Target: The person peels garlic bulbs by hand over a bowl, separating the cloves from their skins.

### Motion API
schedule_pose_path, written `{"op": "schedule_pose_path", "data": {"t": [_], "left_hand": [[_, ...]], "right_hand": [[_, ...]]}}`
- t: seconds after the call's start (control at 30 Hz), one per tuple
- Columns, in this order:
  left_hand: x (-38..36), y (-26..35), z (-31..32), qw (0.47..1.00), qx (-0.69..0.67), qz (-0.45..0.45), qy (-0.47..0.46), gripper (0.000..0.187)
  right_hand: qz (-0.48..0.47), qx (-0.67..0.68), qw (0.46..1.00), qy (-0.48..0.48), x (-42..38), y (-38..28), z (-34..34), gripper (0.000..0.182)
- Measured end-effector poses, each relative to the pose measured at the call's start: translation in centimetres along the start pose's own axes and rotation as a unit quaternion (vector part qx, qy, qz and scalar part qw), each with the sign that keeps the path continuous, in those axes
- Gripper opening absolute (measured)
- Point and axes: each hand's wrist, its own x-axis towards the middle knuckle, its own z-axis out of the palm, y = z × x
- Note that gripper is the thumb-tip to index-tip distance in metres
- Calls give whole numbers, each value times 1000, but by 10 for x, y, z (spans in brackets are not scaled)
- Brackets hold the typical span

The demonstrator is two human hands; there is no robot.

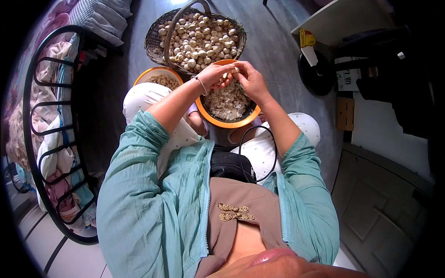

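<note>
My left hand (214, 77) and my right hand (251, 82) meet above an orange-rimmed basin (256, 116) holding papery garlic skins (227, 103). A small pale piece of garlic (236, 70) is pinched at the fingertips of my right hand. My left hand's fingers are curled around another pale piece, which looks like a garlic clove (225, 75); the fingers partly hide it. Just beyond the hands stands a wicker basket (154, 41) full of garlic bulbs (199, 39). To the left, a smaller orange-rimmed bowl (144, 74) contains loose cloves (163, 81), partly covered by my knee.
On the left is a black metal rack (30, 134) with cloths hanging through it. Toward the right are a round black base (315, 74), a yellow item (306, 38) and a pale cabinet door (371, 208). A black cable (274, 143) loops over my lap.
</note>
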Motion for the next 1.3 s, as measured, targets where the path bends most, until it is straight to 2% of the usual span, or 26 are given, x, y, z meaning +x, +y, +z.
{"op": "schedule_pose_path", "data": {"t": [0.07,0.27,0.57,0.67,0.73,0.83,1.0,1.13,1.2,1.3], "left_hand": [[1,-1,-4,999,-10,6,-40,29],[-4,1,-1,999,-33,3,-36,18],[-3,1,-2,1000,-1,-13,-19,20],[1,-4,-6,1000,-16,12,-15,24],[2,-3,-5,1000,-18,25,5,24],[7,-5,-6,998,-3,51,42,24],[2,1,2,995,30,63,71,27],[3,-3,4,997,48,62,5,30],[5,-6,2,991,90,98,-30,26],[4,-8,4,989,80,122,-26,24]], "right_hand": [[-3,-24,1000,3,-1,-7,-1,19],[-32,-37,999,-14,-3,-16,-2,23],[-74,-63,995,-11,-3,-22,-3,22],[-33,-30,999,6,-2,-15,-2,17],[115,168,979,-29,2,-10,-3,18],[153,199,967,-42,2,-11,-7,20],[165,232,958,-24,3,-13,-6,19],[160,232,959,-39,3,-4,-7,17],[170,243,954,-39,2,-1,-7,18],[187,292,937,-38,2,1,-7,19]]}}
